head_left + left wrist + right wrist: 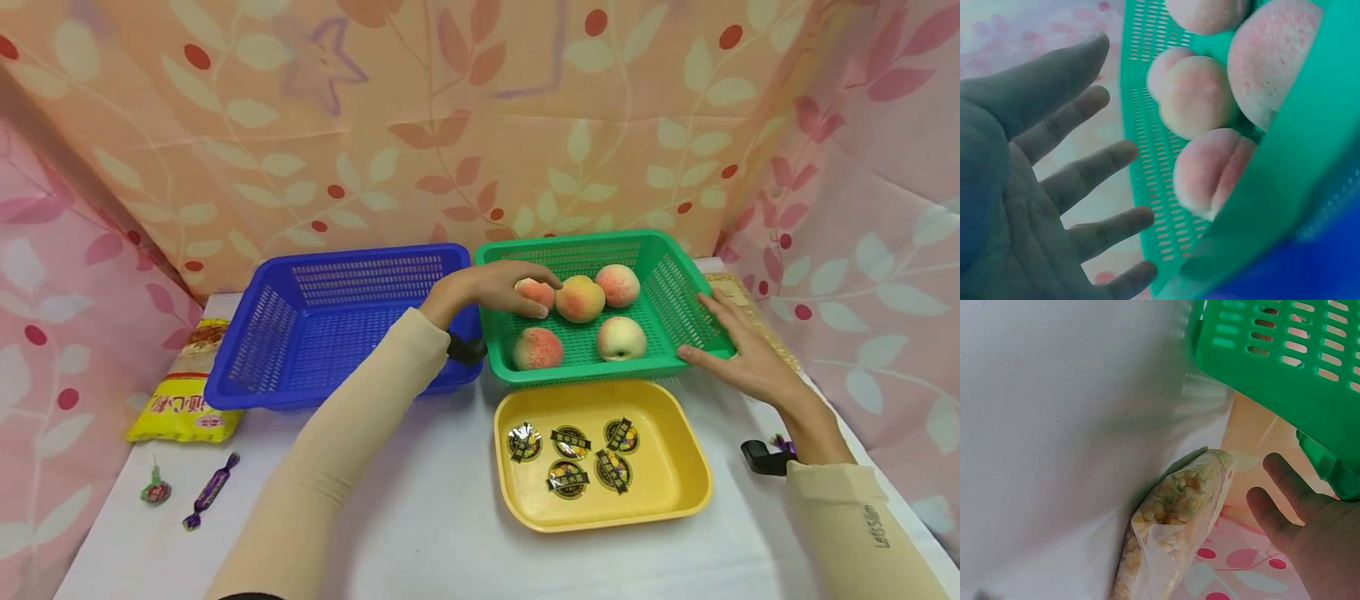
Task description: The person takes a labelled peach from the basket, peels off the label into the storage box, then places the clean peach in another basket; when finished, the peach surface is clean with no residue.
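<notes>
A green basket (570, 375) holds several peaches; one yellowish peach (580, 299) sits mid-basket, and a pale peach (622, 339) lies near the front wall. My left hand (491, 287) hovers over the basket's left side, partly covering a pink peach (535, 293). In the left wrist view its fingers (1094, 175) are spread and grip nothing. My right hand (750, 354) is at the basket's right rim, with its thumb by the front corner. Two fingers (1272, 512) show extended in the right wrist view; the others are hidden, so their contact is unclear.
A blue basket (225, 371) stands left of the green one. In front is a yellow tray (675, 492) with several round black-labelled stickers (567, 480). Left lie a yellow snack bag (183, 404), a lollipop (156, 490) and a purple-wrapped candy (212, 492). A kernel-filled bag (1169, 519) lies at right.
</notes>
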The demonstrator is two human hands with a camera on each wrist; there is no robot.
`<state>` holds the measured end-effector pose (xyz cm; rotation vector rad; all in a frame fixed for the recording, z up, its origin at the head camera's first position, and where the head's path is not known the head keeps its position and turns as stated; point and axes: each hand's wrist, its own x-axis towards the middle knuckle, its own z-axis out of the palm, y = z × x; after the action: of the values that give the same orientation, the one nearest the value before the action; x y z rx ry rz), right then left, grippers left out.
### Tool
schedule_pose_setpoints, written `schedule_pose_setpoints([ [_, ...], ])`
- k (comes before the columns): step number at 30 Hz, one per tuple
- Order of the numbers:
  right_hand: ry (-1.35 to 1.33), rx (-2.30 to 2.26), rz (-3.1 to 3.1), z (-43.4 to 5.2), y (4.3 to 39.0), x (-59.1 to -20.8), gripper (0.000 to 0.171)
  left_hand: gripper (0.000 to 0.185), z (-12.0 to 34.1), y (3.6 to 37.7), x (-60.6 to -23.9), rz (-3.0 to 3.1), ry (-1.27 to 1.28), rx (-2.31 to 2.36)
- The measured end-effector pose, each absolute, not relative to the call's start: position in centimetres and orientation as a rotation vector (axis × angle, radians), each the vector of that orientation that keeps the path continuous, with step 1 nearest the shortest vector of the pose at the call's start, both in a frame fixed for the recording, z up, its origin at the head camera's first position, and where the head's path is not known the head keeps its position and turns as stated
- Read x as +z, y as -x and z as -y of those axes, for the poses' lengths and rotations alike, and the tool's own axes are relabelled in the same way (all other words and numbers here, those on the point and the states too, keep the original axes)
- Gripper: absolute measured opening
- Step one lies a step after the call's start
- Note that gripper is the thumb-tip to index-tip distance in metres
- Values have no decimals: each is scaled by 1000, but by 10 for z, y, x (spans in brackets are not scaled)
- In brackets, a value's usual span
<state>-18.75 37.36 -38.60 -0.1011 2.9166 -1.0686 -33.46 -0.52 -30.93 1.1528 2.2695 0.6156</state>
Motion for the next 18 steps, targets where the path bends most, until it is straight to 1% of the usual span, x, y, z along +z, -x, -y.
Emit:
schedule_pose_setpoints([
  [5,90,-1062,-2922,-376,189,-388,94,42,31,315,-303,-2305,-1193,688],
  [11,91,-1064,-2910,-379,192,-389,94,40,63,287,-305,-2410,-1216,788],
  [15,96,-1064,-2924,-384,194,-389,93,38,84,270,-308,-2479,-1176,901],
  [18,100,-1061,-2937,-388,195,-390,93,37,100,259,-310,-2538,-1095,961],
])
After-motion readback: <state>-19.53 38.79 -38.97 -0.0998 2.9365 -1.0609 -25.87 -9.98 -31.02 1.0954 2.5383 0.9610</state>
